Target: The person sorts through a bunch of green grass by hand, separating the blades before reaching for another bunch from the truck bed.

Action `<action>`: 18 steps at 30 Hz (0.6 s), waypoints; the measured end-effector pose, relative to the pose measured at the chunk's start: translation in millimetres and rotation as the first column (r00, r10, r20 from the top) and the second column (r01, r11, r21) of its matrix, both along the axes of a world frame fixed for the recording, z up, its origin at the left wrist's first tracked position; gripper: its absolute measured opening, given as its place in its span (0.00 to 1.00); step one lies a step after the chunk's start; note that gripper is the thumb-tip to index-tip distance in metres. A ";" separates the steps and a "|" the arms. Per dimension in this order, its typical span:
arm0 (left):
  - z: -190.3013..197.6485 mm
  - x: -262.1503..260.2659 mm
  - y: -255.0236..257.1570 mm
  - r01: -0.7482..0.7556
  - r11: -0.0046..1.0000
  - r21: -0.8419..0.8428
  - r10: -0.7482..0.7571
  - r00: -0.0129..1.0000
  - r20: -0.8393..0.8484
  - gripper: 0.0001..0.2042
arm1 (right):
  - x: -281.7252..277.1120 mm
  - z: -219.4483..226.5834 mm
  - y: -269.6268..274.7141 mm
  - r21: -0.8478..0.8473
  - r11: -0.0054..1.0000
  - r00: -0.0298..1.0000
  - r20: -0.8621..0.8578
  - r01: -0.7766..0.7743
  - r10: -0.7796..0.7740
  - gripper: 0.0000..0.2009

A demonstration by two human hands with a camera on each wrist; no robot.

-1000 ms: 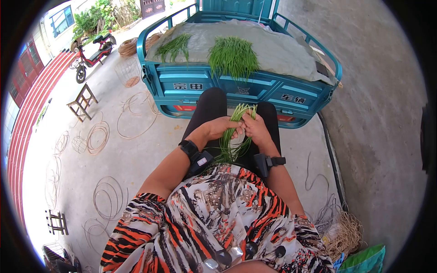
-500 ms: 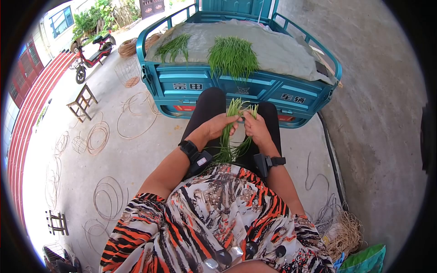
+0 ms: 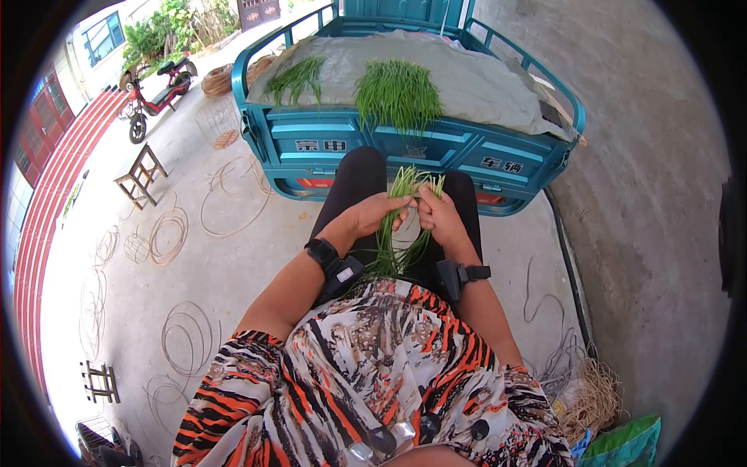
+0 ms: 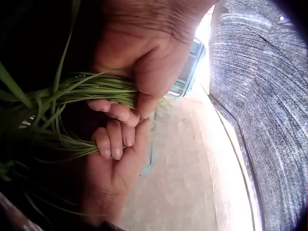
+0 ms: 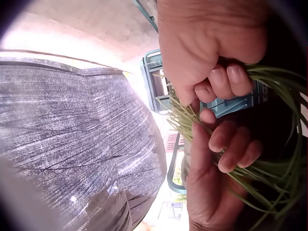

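Note:
Over the lap, both hands hold a bunch of long, thin green chives [image 3: 385, 240]. My left hand [image 3: 378, 215] grips the thicker part between thumb and fingers, as the left wrist view shows with its dense chives [image 4: 108, 90]. A thinner strand lies in my right hand [image 3: 441, 218], its fingers curled round it. Both sets of fingertips meet at the middle. Pale stem ends [image 5: 180, 118] stick out beyond the thumbs, and the long leaves hang in a loop toward the shirt.
Ahead stands a blue cargo tricycle bed [image 3: 327, 167] under a grey cover [image 3: 482, 93], with a large chive pile [image 3: 398, 93] and a smaller pile [image 3: 299, 78] on it. A wooden stool [image 3: 140, 177] and wire coils [image 3: 167, 236] lie left; dry straw [image 3: 595, 397] lies right.
The chives have parted into two bundles, one in each hand, with stem ends now pointing more upright. Both hands stay nearly in place.

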State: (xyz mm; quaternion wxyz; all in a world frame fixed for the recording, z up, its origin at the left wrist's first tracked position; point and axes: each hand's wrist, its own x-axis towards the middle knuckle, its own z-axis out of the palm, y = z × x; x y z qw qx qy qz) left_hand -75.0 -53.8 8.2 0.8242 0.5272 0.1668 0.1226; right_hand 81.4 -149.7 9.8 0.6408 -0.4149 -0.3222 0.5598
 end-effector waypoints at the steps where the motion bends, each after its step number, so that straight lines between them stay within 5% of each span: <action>1: 1.0 -0.3 -0.5 -0.003 1.000 0.001 0.003 1.000 -0.006 0.11 | 1.2 -0.8 0.8 0.004 1.000 0.999 -0.028 0.017 -0.017 0.09; 9: 3.1 -1.7 -0.6 -0.001 1.000 0.005 0.001 1.000 -0.016 0.12 | 12.2 -1.9 -0.1 0.182 0.979 0.952 -0.306 0.090 -0.030 0.10; 18: 0.2 -0.9 0.7 -0.021 1.000 0.001 0.021 0.999 -0.033 0.12 | 12.8 -8.6 4.1 0.127 0.974 0.971 -0.172 0.188 -0.166 0.10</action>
